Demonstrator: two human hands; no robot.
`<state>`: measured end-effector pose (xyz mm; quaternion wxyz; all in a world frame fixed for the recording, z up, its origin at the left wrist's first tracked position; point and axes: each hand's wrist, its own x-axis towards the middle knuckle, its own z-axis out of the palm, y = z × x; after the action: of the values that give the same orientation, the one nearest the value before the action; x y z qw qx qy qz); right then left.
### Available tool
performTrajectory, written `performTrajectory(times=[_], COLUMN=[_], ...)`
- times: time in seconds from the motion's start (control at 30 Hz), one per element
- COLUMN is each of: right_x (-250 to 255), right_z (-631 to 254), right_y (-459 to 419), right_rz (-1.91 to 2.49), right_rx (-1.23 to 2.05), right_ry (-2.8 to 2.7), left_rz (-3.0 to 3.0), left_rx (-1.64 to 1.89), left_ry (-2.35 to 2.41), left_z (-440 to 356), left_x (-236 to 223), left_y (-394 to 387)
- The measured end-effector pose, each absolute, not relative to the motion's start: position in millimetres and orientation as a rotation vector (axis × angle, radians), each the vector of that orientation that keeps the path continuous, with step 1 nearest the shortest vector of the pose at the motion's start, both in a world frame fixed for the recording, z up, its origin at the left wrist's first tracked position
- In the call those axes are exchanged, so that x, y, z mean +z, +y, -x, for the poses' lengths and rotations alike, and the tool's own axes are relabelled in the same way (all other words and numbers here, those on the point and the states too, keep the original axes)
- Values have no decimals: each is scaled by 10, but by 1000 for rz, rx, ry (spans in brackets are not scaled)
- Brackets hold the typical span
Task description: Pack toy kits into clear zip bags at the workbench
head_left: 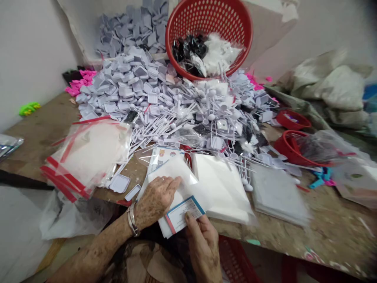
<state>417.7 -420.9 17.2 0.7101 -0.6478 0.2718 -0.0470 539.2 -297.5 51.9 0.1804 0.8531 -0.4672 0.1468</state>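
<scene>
Left hand lies open on a plastic packet; right hand pinches a printed card.

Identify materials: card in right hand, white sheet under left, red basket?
The printed card in the right hand looks like coated card: stiff edge, slight sheen. The white sheet under the left hand looks like thin film or tissue; soft creases, cannot tell which. The red basket looks like moulded plastic: glossy, regular round holes.
</scene>
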Motion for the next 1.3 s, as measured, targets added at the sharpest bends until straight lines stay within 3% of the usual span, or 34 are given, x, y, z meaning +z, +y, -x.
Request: performTrajectory(times=[0.17, 0.37, 0.6, 0.87, 1.13, 1.3], right_x=[138, 146, 284, 104, 188, 175], right_z=[-4200, -4263, -4366, -4289, -4459, -4471], right_y=[-4277, -4177, -4094, -4130, -4095, -4080], right_rz=[1606, 1074, 836, 1172, 890, 973], right_rx=[-266, -248, -268, -316, -318, -381], right_ry=[755, 738, 747, 750, 759, 788], left_rz=[-2454, -2539, -2370, -2250, -2338, -2452], left_rx=[413, 450, 360, 270, 162, 362], left_ry=[-1374, -1300, -1303, -1319, -1469, -1430], left_z=[-5385, -5347, -5343, -5398, -5302, -5299], left_x=[480, 442, 496, 531, 567, 582], left_y=[-2945, -2911, -2937, -2910, -3000, -2997])
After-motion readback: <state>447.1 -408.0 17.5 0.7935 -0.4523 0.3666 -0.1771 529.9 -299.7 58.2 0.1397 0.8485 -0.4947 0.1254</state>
